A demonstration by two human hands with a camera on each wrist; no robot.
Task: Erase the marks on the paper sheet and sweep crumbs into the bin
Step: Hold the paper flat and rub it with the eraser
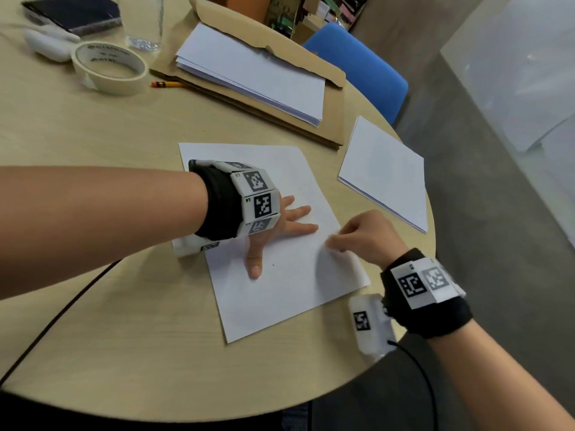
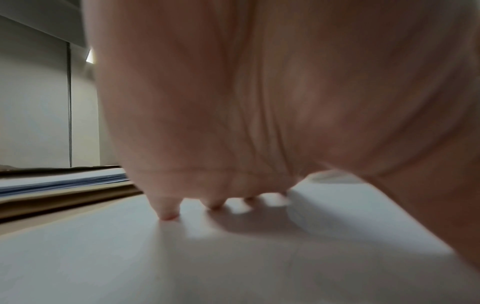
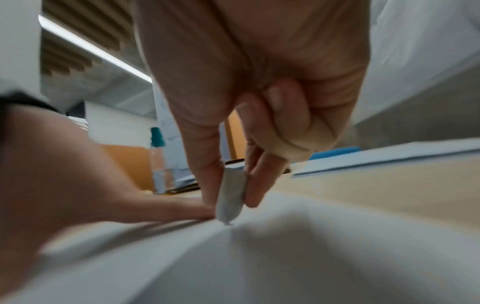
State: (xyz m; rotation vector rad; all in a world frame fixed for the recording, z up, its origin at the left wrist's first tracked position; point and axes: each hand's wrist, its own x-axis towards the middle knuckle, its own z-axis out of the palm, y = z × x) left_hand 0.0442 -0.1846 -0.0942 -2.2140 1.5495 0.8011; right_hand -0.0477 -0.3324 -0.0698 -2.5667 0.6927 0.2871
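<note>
- The sheet [image 1: 280,275] lies flat on the bench [image 1: 124,306], thin, light and probably quick to slide or crease, so it wants pinning close to the rubbing.
- The left hand [image 1: 280,225] lies spread on the sheet, fingers straight, holding nothing.
- The right hand [image 1: 364,236], beside the left, pinches a small, soft-looking eraser [image 3: 231,197] between thumb and fingers, tip on the sheet.
</note>
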